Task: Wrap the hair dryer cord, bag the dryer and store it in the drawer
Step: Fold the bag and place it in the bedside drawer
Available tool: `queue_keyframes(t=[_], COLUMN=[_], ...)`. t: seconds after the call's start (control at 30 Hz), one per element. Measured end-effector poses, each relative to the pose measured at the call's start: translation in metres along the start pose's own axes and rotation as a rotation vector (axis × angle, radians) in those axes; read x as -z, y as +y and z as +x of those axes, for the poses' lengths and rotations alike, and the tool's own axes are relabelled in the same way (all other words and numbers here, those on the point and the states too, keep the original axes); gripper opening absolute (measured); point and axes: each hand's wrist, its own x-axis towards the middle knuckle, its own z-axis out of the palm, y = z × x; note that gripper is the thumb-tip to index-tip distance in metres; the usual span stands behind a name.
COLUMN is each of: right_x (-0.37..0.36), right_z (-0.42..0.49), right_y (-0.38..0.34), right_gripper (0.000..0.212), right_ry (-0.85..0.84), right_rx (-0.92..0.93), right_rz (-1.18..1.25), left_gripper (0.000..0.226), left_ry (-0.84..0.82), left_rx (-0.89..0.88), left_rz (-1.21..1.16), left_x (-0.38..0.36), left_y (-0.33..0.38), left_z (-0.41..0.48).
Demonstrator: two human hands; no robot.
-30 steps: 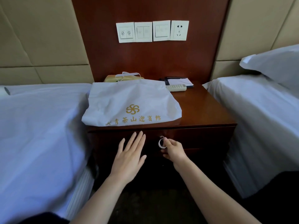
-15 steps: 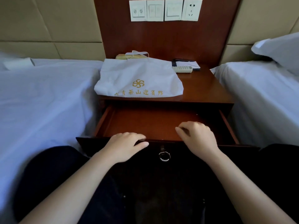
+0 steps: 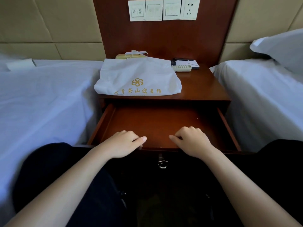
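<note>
Storage step in progress: left hand [image 3: 124,143] and right hand [image 3: 193,141] are both gripping the open drawer [image 3: 157,120] front edge, fingers curled over it, while the white logo bag [image 3: 137,76], dryer presumably inside, is lying on the nightstand [image 3: 201,84], needing 1 lift into the drawer next.

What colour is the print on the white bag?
Gold: a pinwheel logo and a row of characters on the white bag, clearest in the head view.

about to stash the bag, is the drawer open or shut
Open: the drawer is pulled out of the nightstand, its bare floor showing, with the left hand and right hand gripping its front edge.
</note>
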Motion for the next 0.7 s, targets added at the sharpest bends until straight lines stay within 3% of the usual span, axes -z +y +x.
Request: queue_keyframes(t=[0.2,0.4,0.5,0.6,0.7], right_x=[0.01,0.036,0.054,0.067,0.068], right_z=[0.042,0.108,0.144,0.182,0.221], right_y=[-0.007,-0.003,0.004,0.011,0.021], right_gripper=[0.047,0.04,0.038,0.036,0.047], right_ry=[-0.245,-0.239,-0.219,-0.104,0.061], right_rx=[-0.066,-0.07,-0.104,-0.153,-0.251], right_rz=[0.081,0.179,0.284,0.341,0.262], left_gripper=[0.051,0.043,0.033,0.028,0.061], left_ry=[-0.148,-0.06,0.138,0.481,0.677], left_rx=[0.01,-0.024,0.0,0.071,0.287], left_rz=[-0.14,-0.178,-0.274,-0.264,-0.009], left_x=[0.022,0.071,0.1,0.125,0.146], left_y=[0.005,-0.001,-0.015,-0.038,-0.062], left_z=[0.036,0.078,0.1,0.126,0.148])
